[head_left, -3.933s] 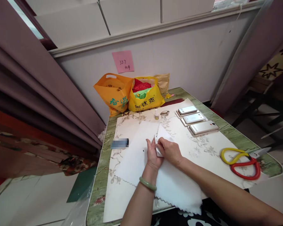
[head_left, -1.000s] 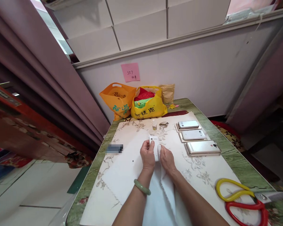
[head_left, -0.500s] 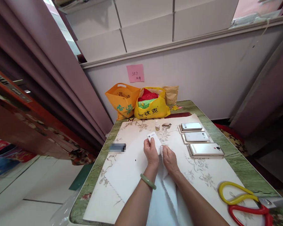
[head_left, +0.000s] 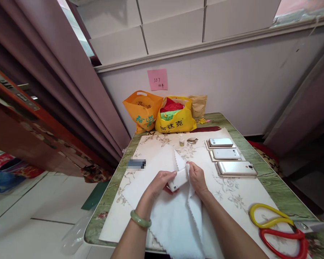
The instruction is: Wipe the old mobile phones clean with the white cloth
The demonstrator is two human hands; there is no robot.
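A white phone (head_left: 181, 178), with a small black square near one corner, lies slanted between my hands low over the table. My left hand (head_left: 161, 182) grips its near left end, thumb on top and fingers underneath. My right hand (head_left: 197, 177) pinches a pale scalloped-edge cloth (head_left: 178, 219) around the phone's far right end. The cloth hangs down toward me over the table's front edge and spreads to the left under the phone. What my right fingertips press inside the cloth is hidden.
Three phones (head_left: 236, 168) lie in a column at the right. Scissors (head_left: 282, 226) rest front right. A small bottle (head_left: 181, 140) and glasses (head_left: 192, 140) sit beyond my hands. A blurred dark item (head_left: 135, 164) lies left. Orange (head_left: 143, 111) and yellow (head_left: 178, 124) bags stand behind.
The phone has turned so its black-square end now points down toward me. My left hand has moved left and lower on it, and the cloth has opened out more.
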